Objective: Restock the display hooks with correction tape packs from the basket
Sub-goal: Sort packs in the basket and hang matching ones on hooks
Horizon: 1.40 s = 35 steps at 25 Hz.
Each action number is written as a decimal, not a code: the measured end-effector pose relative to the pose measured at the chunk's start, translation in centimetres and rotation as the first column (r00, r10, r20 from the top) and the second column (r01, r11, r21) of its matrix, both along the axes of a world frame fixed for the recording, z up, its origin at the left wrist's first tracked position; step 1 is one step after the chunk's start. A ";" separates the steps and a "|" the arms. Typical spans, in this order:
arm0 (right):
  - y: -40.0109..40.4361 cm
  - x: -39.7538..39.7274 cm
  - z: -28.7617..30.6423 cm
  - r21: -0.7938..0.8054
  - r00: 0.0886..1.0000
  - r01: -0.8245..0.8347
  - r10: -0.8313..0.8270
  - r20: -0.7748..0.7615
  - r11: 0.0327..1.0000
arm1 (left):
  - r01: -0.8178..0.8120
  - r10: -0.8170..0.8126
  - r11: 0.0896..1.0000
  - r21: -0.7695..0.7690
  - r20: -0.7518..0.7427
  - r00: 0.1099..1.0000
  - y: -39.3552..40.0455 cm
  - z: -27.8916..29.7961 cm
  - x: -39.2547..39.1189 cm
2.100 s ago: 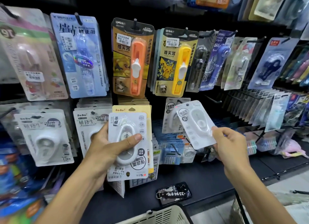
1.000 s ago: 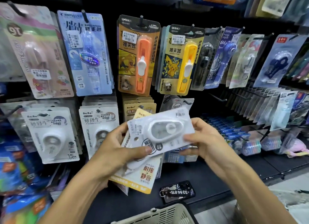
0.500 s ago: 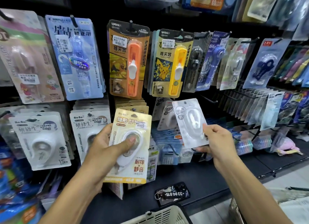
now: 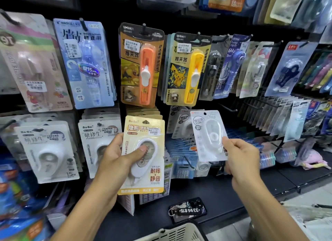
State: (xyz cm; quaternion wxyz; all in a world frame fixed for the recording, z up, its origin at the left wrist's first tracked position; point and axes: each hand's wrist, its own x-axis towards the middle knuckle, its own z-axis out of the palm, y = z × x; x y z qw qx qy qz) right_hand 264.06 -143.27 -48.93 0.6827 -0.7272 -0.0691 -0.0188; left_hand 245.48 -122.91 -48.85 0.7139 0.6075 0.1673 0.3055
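White and clear, a correction tape pack (image 4: 209, 135) is pinched by its lower right corner in the right hand (image 4: 239, 155), held up just in front of matching packs (image 4: 181, 124) on a lower hook, not yet threaded on. The left hand (image 4: 115, 161) grips a yellow-carded pack (image 4: 143, 154), thumb across its blister, before its own stack. Both look still to be hung. The basket (image 4: 172, 233) rim shows at the bottom edge, contents hidden. A phone (image 4: 187, 210) lies on the black shelf (image 4: 215, 192).
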 end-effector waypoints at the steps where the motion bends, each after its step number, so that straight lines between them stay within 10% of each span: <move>1: -0.1 0.1 0.1 0.012 1.000 -0.003 0.003 -0.028 1.000 | -0.011 0.011 1.000 0.004 0.003 1.000 0.0 -0.1 0.0; 21: 0.0 1.1 0.3 -0.004 0.999 -0.018 0.017 -0.028 1.000 | -0.114 0.117 0.992 -0.046 0.066 0.991 -0.2 0.3 0.2; 27: 1.2 -1.0 -0.1 -0.013 0.975 -0.219 0.218 -0.050 0.976 | -0.093 0.093 0.996 -0.009 0.059 0.994 -0.7 0.0 0.5; 31: 4.9 -6.1 -0.7 0.032 0.676 -0.737 0.735 0.060 0.675 | 0.001 -0.001 1.000 0.012 -0.011 1.000 -1.9 -0.7 0.7; 35: 8.6 -6.7 -0.3 0.001 0.728 -0.676 0.667 0.158 0.737 | -0.244 0.347 0.885 0.397 -0.214 0.913 -0.6 -0.9 0.0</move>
